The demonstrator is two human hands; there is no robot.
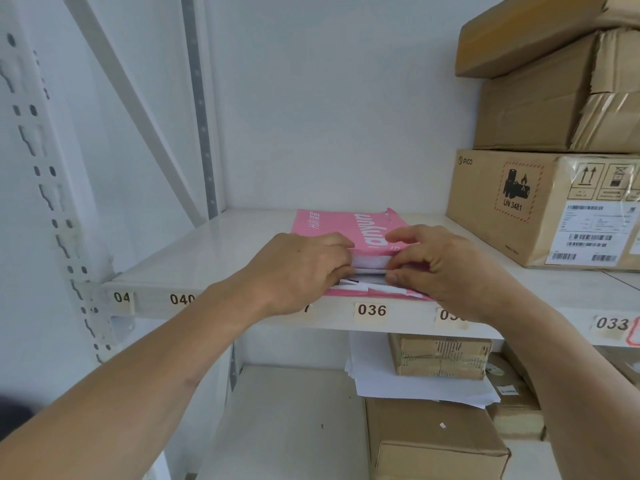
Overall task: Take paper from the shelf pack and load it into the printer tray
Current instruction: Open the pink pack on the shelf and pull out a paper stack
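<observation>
A pink paper pack lies flat on the white shelf, its near end torn open so the white sheets show. My left hand is at the pack's open end on the left, fingers curled into the paper stack. On the right side of that opening, my right hand pinches the sheets between thumb and fingers. Both hands grip the edge of the stack, which still sits inside the wrapper. No printer is in view.
Stacked cardboard boxes stand on the shelf right of the pack. Number labels such as 036 run along the shelf's front edge. Below, more boxes and loose white sheets fill the lower shelf. A perforated upright rises at the left.
</observation>
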